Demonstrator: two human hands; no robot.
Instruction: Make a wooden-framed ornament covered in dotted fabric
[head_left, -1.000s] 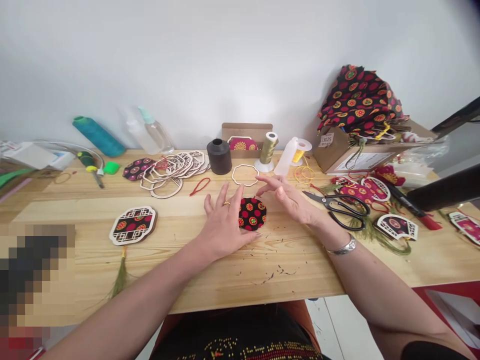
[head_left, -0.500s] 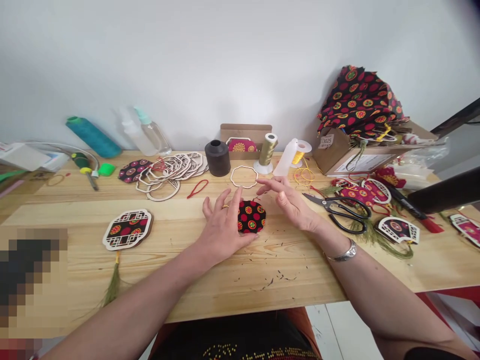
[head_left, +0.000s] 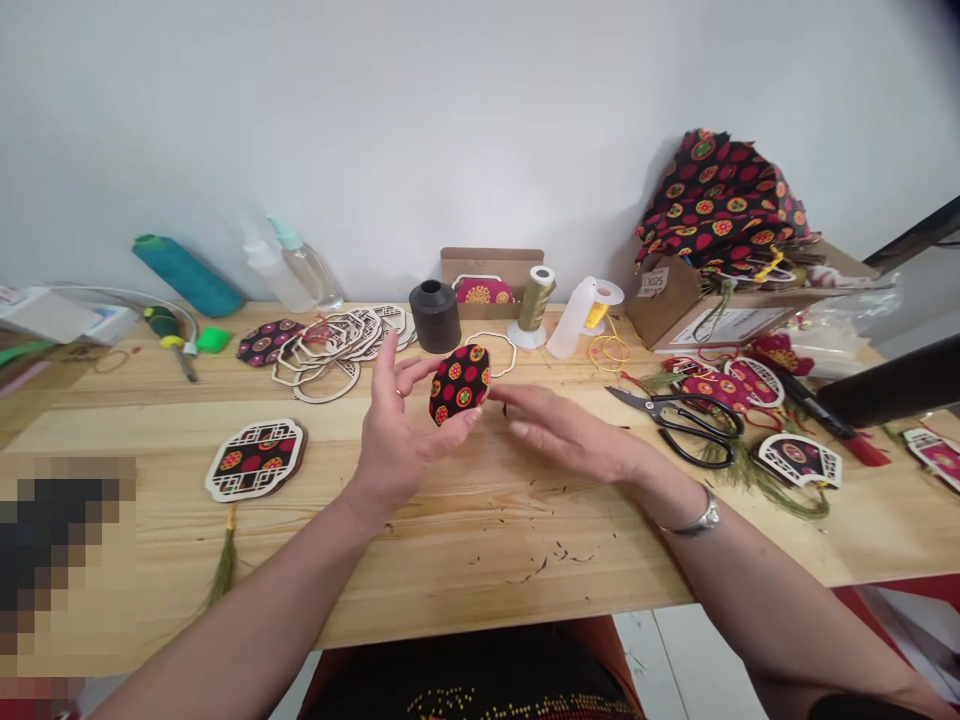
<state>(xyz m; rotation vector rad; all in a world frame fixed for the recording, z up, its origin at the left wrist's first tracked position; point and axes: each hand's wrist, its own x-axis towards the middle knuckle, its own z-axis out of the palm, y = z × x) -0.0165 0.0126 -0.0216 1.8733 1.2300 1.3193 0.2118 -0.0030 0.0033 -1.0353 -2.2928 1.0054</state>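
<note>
Head view: the patterned fabric piece was pinched by the left hand, its other fingers spread. It had just been raised off the tabletop and tilted, so both faces were likely made reachable. The right hand was held loosely open, its fingertips near the piece's edge. Patterned cloth was heaped in the large cardboard box.
</note>
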